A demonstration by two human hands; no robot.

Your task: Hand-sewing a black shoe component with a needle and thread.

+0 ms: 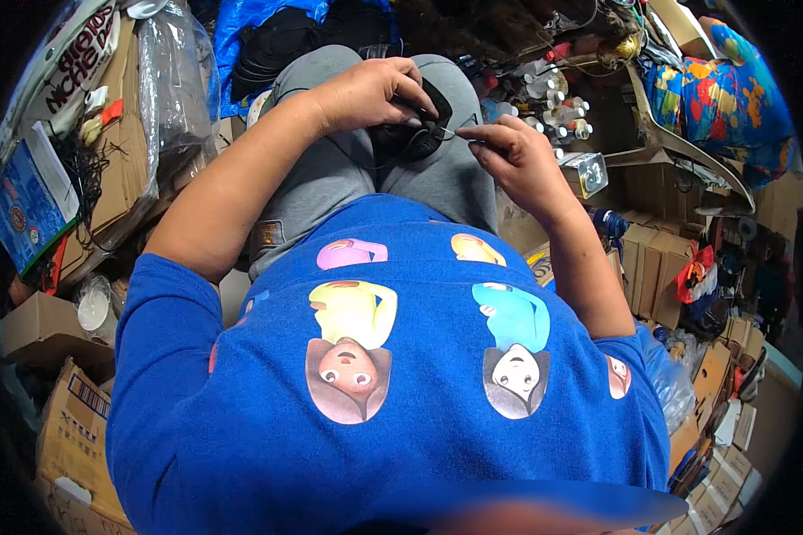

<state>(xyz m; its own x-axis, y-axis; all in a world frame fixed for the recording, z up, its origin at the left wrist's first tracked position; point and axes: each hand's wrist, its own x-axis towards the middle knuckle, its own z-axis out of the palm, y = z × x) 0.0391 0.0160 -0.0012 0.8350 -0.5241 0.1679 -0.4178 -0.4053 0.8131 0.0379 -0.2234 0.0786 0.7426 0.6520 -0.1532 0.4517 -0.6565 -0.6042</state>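
A black item [413,143] that looks like a shoe rests on my lap between my grey-trousered knees. My left hand [375,94] curls over it from the left, thumb and fingers gripping its upper edge. On the other side, my right hand [516,162] pinches a thin metal tool [448,132], like a needle or awl. Its tip points left and reaches the black item. My left fingers and the shadow hide part of the item, so its exact shape is hard to make out.
Small clear bottles with white caps [558,111] stand beyond my right knee, near a clear plastic box [587,174]. Cardboard boxes [656,267] crowd the right side. Plastic-wrapped cardboard [174,80] and an open carton [49,325] lie to the left. A blue bag [232,40] is ahead.
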